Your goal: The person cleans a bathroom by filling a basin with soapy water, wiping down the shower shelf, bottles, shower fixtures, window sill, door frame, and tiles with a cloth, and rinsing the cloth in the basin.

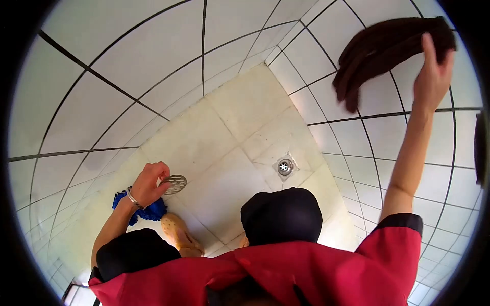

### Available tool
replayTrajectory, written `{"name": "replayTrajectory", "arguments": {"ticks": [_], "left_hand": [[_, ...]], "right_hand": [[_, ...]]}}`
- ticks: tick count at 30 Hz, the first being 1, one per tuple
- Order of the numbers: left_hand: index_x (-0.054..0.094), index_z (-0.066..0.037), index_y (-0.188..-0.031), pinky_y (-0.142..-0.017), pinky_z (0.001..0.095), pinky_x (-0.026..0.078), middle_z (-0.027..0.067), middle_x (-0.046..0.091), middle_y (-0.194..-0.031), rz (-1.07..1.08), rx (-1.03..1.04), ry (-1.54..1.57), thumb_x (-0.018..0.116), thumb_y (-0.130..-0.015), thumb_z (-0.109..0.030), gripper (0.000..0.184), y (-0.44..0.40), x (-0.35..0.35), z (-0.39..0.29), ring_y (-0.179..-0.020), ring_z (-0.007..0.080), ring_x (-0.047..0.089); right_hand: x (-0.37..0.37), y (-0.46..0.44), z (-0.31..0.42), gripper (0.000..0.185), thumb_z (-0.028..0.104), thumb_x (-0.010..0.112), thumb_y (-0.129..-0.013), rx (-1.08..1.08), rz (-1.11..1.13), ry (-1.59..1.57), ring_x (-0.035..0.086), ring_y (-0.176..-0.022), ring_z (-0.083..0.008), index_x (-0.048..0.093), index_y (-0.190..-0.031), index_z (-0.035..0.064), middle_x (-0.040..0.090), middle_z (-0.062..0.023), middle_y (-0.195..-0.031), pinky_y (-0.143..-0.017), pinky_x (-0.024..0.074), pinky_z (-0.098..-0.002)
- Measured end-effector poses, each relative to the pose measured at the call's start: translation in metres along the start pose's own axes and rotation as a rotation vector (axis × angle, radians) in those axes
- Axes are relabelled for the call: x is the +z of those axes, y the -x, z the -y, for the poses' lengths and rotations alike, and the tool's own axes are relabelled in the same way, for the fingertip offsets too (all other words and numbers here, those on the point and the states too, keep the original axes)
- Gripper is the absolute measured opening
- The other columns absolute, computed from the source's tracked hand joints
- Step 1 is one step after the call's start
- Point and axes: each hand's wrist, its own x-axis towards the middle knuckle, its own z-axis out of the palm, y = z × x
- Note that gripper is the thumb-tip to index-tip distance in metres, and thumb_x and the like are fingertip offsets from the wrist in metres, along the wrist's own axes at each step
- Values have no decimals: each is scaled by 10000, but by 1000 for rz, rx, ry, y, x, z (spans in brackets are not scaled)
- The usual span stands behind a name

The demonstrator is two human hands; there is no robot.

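Note:
Between the fingertips of my left hand (149, 182) is a round, slotted metal drain cover (175, 184), held low over the floor at the left. A blue mop head or shaggy cloth (148, 211) lies beneath and beside that wrist. My right hand (434, 76) is raised at the upper right, its fingers gripping a dark brown cloth (390, 46). The cloth hangs in folds in front of the tiled wall and looks slightly blurred. In the floor right of centre sits the uncovered drain (285, 167), a metal fitting with its inner part showing.
White tiled walls (153, 46) with dark grout meet in a corner ahead. Pale floor tiles (224, 173) stretch between them. My knees (282, 217) are bent close over the floor, and a yellow clog (178, 232) shows near the blue item. A dark object (480, 148) stands at the right edge.

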Motion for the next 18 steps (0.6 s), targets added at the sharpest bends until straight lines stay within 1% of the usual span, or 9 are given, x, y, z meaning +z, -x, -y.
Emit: {"name": "replayTrajectory", "arguments": {"ticks": [2,4,6,8,9,12,13,16,18], "left_hand": [[463,-87,-807,-694,319,352,54,492,-722,19,30,-3,632,-638,-30,246,-6,6,-3,-709,230,483],[454,-93,-804,-701,325,340,53,496,-709,38,70,-21,621,-649,-39,234,-11,9,-6,-695,232,491],[447,-96,-811,-703,331,340,57,493,-712,20,79,-81,619,-652,-41,241,-11,12,-7,-699,244,482],[445,-96,-815,-702,338,343,63,491,-711,12,78,-60,624,-647,-43,251,-6,15,-8,-706,255,475],[446,-94,-812,-700,341,343,63,492,-708,10,65,-72,625,-644,-42,251,-3,15,-8,-705,256,476],[454,-90,-808,-697,345,346,60,494,-726,5,8,-120,635,-620,-22,269,14,10,-11,-706,256,472],[461,-86,-808,-696,348,348,58,495,-747,9,-28,-142,643,-599,-2,289,22,8,-13,-709,255,468],[457,-89,-802,-681,343,342,59,496,-683,-75,-32,-288,631,-613,-16,267,54,-3,-14,-688,254,478],[458,-87,-802,-665,344,340,56,497,-680,-101,-71,-309,632,-603,-9,275,75,-6,-13,-682,250,479]], "right_hand": [[13,-47,-44,259,225,562,-780,-530,-267,1185,460,-1070,-287,559,-909,0,537,-183,-1071,-884,355,-406],[65,-31,-71,419,233,460,-821,-567,-140,1474,219,-1248,-378,470,-1062,-109,262,-302,-1301,-1004,205,-438],[100,3,-72,482,262,475,-818,-308,244,1258,194,-1267,-363,421,-1170,-62,228,-205,-1367,-1025,131,-512],[129,39,-138,300,229,567,-689,-755,182,1107,350,-1166,-318,569,-939,63,402,-192,-1244,-918,273,-471],[147,63,-151,310,202,549,-695,-684,399,1023,320,-1194,-338,567,-964,50,371,-204,-1274,-945,248,-474],[200,142,-200,374,272,444,-791,-1049,456,1326,322,-1212,-366,561,-1030,8,408,-230,-1257,-1002,190,-499],[205,163,-199,471,325,410,-818,-1062,739,1323,290,-1225,-379,525,-1076,-51,346,-249,-1295,-1026,166,-484],[188,259,-230,655,385,519,-770,-566,1156,682,121,-1283,-378,395,-1145,-137,164,-279,-1361,-1060,94,-424],[163,302,-242,625,316,593,-720,-451,1082,549,154,-1265,-377,409,-1132,-116,225,-281,-1319,-1051,115,-438]]}}
